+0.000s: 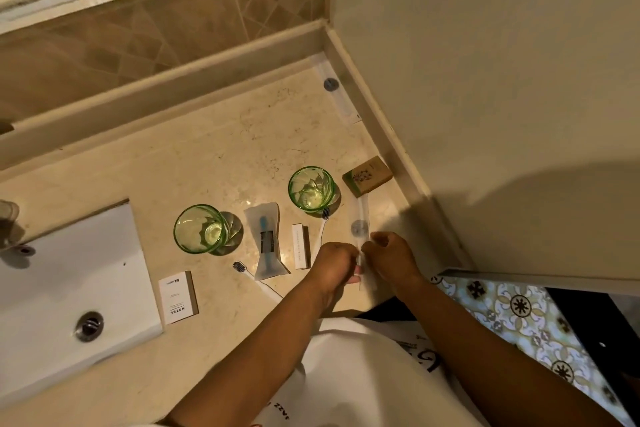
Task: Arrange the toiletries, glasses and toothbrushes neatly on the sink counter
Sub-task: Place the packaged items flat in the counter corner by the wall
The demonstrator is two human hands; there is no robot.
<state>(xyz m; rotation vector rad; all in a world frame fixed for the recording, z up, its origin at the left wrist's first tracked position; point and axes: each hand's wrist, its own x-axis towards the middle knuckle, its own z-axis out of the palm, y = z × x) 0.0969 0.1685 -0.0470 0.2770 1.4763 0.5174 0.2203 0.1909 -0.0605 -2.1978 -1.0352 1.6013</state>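
Both forearms reach in from the near edge and meet over the counter (214, 149). The left hand (337, 262) and right hand (391, 258), each grip pressed together, pinch the near end of a clear-wrapped toothbrush (360, 218) right of the right green glass (311, 188).

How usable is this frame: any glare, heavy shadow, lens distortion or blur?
Head view: dim, warm light; a broad soft shadow darkens the wall at right. Wide-angle bending curves the counter edge. A small glare spot lies on the marble between the green glasses. The hands and the clear sleeve they hold look slightly soft.
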